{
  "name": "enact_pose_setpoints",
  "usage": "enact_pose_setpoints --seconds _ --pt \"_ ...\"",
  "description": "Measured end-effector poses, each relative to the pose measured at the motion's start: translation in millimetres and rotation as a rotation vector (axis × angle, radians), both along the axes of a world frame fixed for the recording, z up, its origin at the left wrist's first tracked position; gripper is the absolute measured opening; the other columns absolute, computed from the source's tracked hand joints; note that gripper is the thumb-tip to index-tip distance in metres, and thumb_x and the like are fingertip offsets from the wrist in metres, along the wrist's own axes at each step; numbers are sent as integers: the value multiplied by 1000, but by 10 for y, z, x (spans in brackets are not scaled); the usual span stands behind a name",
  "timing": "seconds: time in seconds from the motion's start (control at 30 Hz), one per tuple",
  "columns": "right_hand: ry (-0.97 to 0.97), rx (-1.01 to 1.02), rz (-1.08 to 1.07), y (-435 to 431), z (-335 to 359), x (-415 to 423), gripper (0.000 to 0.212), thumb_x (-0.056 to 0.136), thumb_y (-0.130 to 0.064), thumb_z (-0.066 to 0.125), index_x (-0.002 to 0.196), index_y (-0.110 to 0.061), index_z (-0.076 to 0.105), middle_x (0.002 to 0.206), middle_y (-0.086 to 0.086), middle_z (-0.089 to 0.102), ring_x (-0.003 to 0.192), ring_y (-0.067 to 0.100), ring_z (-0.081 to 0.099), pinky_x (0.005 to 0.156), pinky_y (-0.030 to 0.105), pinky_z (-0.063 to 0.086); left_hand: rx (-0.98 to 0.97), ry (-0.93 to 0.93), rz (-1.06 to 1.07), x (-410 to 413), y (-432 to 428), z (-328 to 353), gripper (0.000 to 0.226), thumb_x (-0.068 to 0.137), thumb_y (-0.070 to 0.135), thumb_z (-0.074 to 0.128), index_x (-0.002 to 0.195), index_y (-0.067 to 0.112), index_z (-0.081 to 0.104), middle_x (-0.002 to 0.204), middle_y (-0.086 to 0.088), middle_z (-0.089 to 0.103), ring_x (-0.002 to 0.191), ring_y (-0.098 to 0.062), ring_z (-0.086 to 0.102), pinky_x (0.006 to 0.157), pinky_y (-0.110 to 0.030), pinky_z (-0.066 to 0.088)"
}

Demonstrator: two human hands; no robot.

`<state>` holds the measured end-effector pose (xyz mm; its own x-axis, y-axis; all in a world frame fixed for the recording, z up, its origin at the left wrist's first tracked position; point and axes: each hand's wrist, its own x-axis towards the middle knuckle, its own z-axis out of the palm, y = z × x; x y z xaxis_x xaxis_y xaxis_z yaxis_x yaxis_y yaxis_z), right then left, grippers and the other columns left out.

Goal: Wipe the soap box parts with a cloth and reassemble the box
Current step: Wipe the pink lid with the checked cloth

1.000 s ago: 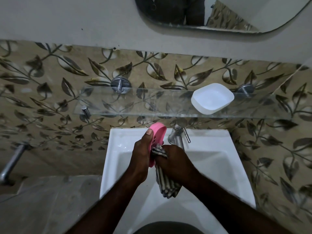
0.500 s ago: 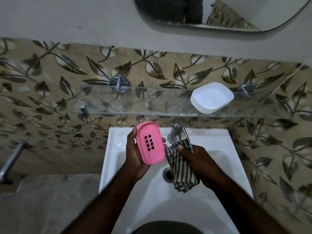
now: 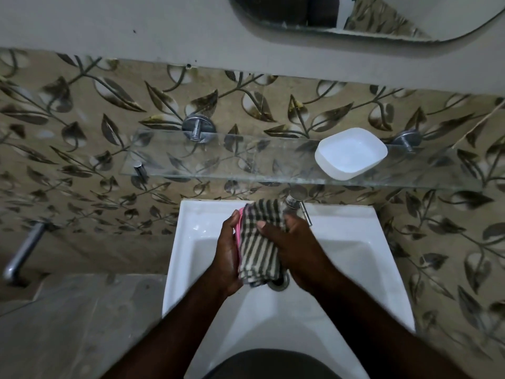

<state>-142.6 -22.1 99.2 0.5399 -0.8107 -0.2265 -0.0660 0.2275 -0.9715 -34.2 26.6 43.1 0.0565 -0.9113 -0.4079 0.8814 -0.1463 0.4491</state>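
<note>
The left hand (image 3: 226, 251) grips pink tray (image 3: 238, 232) edge; right hand (image 3: 296, 247) clamps cloth (image 3: 259, 250).

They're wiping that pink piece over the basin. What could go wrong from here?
The pink part shows only as an edge between the left hand and the cloth; it could slip into the sink.
The white part sits near the front edge of the glass shelf; a bump might topple it.

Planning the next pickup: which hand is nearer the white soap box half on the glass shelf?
Right. The right hand, gripping the striped cloth, is below and slightly left of the white half; the left hand, holding the pink part, is farther left.
</note>
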Motion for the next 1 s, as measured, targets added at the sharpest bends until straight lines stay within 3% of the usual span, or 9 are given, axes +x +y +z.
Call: enact_pose_setpoints --seconds 0.17,0.3,0.4,0.5,0.63,0.7,0.8,0.9,1.0 --pt "271 -215 203 127 -100 -14 13 90 -8 63 100 -11 71 91 6 75 84 16 72 78 32 58 48 -36 -13 43 33 -90 70 81 64 44 95 2 73 86 -21 70 80 -31 69 78 -36 54" --pt "493 -467 484 45 33 -129 9 85 -12 64 89 -14 72 88 -2 69 85 17 69 74 25 51 94 -66 -9 67 22 -109 74 83 64 45 117 1 64 96 -23 69 84 -32 69 78 -38 58" --pt "753 -686 665 -57 140 -240 9 78 -25 65 82 -25 72 82 -7 72 80 14 69 76 26 54 91 -115 -7 26 -5 -67 65 76 62 48 111 12 71 96 -22 70 85 -32 67 84 -41 52" --pt "912 -781 533 -213 261 -363 6 74 -36 68 77 -31 68 78 -4 72 77 13 68 72 31 54 105 -130 -11 41 -26 -27 70 75 63 48 113 8 69 98 -20 69 88 -33 64 88 -44 47" --pt "397 -428 -4 -355 384 -515 12 77 -16 77 86 -20 70 80 1 74 76 11 70 70 27 54 83 -64 -3 168 3 -34 78 71 64 57 122 5 64 108 -24 64 92 -37 62 91 -51 45" --pt "133 -31 -85 -355 316 -508 19 80 -4 72 98 -8 69 90 16 73 80 26 70 75 37 56 51 -50 -21 185 17 -61 83 61 63 71 121 5 65 111 -26 62 94 -38 63 97 -57 41" --pt "114 233 -53 -244 186 -459 31 78 5 68 108 0 61 89 21 71 74 34 70 67 41 57 33 -37 -28 139 27 -36 79 65 62 67 120 5 66 106 -24 65 96 -38 62 97 -61 42" --pt "251 25 -53 -197 138 -382 29 78 0 72 101 -13 59 91 10 72 79 26 72 71 41 60 89 -71 1 84 41 -17 71 75 59 53 120 6 65 101 -18 66 90 -32 63 85 -43 51" --pt "547 -587 -33 -200 152 -220 17 78 -14 72 91 -19 61 87 -3 63 79 16 63 67 21 49 95 -120 14 15 22 60 65 76 55 51 117 7 64 97 -15 67 85 -28 63 82 -38 48"
